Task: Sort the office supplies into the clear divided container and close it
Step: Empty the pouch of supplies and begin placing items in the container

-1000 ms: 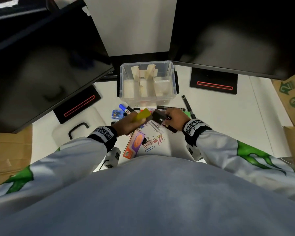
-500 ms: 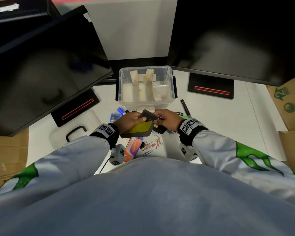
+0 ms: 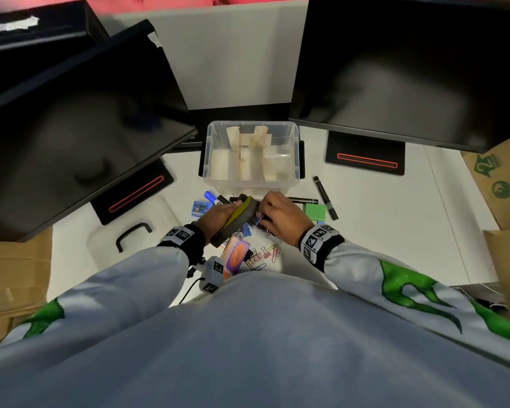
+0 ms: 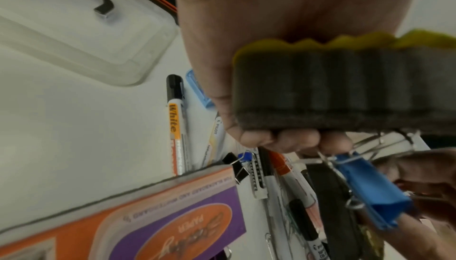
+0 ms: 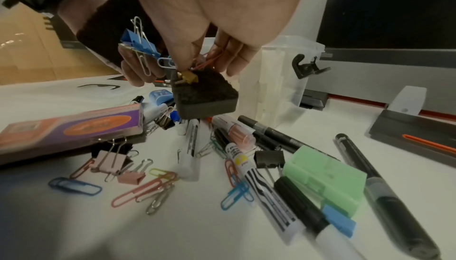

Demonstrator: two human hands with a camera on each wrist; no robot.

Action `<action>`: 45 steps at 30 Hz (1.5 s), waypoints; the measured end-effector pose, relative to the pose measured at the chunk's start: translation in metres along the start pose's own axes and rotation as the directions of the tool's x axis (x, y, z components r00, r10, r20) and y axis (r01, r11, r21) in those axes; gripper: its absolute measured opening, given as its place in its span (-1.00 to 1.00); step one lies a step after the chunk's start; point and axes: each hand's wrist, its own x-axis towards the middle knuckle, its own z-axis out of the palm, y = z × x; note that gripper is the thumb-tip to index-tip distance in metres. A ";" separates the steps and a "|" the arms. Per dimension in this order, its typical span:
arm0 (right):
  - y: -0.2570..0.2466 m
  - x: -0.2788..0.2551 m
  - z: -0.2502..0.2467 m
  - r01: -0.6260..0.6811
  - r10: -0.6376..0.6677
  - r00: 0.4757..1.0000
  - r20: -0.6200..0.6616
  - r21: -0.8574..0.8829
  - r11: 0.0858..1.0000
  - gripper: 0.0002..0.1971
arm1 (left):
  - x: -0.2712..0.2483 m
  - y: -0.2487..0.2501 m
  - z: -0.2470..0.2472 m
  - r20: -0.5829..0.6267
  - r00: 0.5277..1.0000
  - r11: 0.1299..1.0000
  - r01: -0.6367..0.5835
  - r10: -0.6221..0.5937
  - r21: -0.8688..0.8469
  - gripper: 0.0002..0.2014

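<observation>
Head view: we see left hand (image 3: 218, 214) gripping yellow-topped eraser (image 3: 238, 217), held above surface (image 3: 395, 231) just before clear container (image 3: 252, 154), lid off. Right wrist view alone shows right hand (image 5: 204, 30) pinching gold clip (image 5: 187, 79) on eraser's felt face; blue binder clip (image 5: 138, 44) clings there too. Loose clips, markers crowd beneath; bare surface to the right.

I count two monitors (image 3: 401, 63), one clear divided container (image 3: 251, 154), one lid (image 3: 124, 231) at eight o'clock of it, one eraser (image 3: 238, 217), one green box (image 5: 325, 178), one purple-orange pack (image 5: 71, 129) and two pink binder clips (image 5: 108, 161).
</observation>
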 end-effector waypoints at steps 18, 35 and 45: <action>0.007 0.003 -0.022 -0.484 0.458 0.873 0.166 0.405 0.776 -0.57 | -0.014 0.009 -0.013 -0.106 0.992 0.989 0.049 -0.065 -0.141 -0.61; -0.005 0.018 -0.046 -0.537 0.371 0.843 0.388 0.629 0.562 -0.65 | -0.034 0.009 -0.013 0.036 0.993 0.941 0.121 -0.115 -0.317 -0.63; -0.006 0.008 -0.044 -0.383 0.133 0.905 0.403 0.638 0.668 -0.56 | -0.039 0.012 -0.023 0.331 0.918 0.914 0.312 -0.219 -0.260 -0.73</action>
